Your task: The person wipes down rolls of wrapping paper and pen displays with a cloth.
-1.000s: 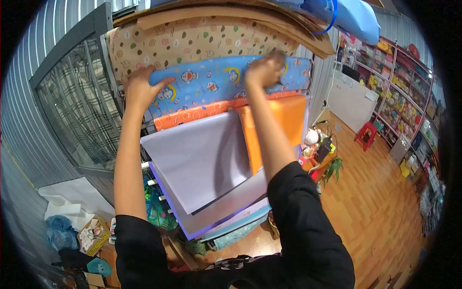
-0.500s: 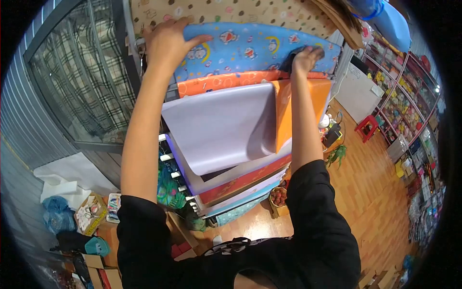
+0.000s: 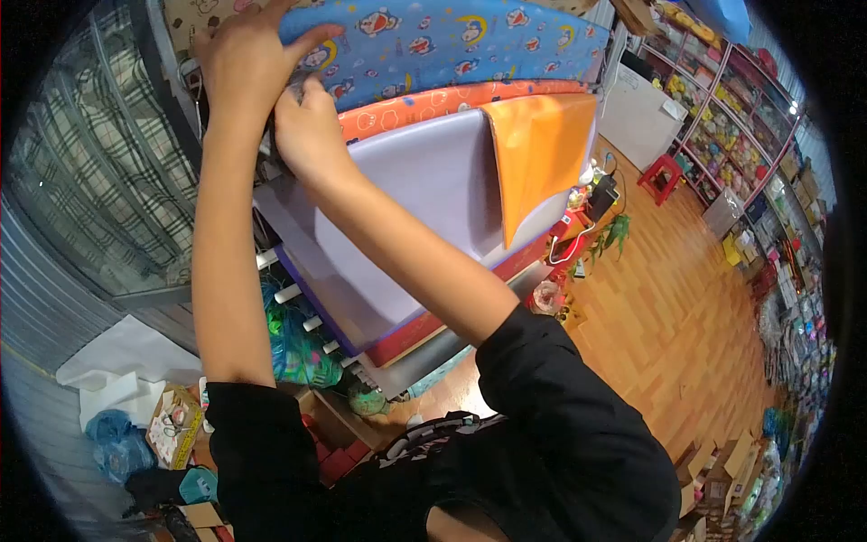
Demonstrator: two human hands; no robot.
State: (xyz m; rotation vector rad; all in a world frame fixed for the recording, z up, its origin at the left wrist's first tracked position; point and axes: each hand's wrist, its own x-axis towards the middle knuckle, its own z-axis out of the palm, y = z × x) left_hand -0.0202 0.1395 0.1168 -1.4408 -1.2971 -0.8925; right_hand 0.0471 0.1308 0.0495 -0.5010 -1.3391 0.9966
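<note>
Blue sheet material with a cartoon print (image 3: 433,45), like wrapping paper, lies across the top of a rack. On its left end rests my left hand (image 3: 246,63), thumb stretched out over the blue and fingers apart on the upper edge. My right hand (image 3: 312,131) is closed just below that thumb, at the sheet's left side. What it grips is hidden by the fingers. Below the blue hang an orange-red patterned sheet (image 3: 424,107), a pale lilac sheet (image 3: 406,172) curling forward, and a bright orange sheet (image 3: 542,149) folded over on the right.
White rod ends (image 3: 287,294) stick out on the rack's left side. A barred window (image 3: 117,172) stands close at left. Boxes and bags lie on the floor at lower left. To the right are wooden flooring (image 3: 659,334), a red stool (image 3: 661,176) and stocked shelves (image 3: 722,135).
My right hand, with a dark item in it earlier, has crossed from the sheet's right end to its left, beside my left hand. The view has shifted, and the orange sheet's folded part shows more fully.
</note>
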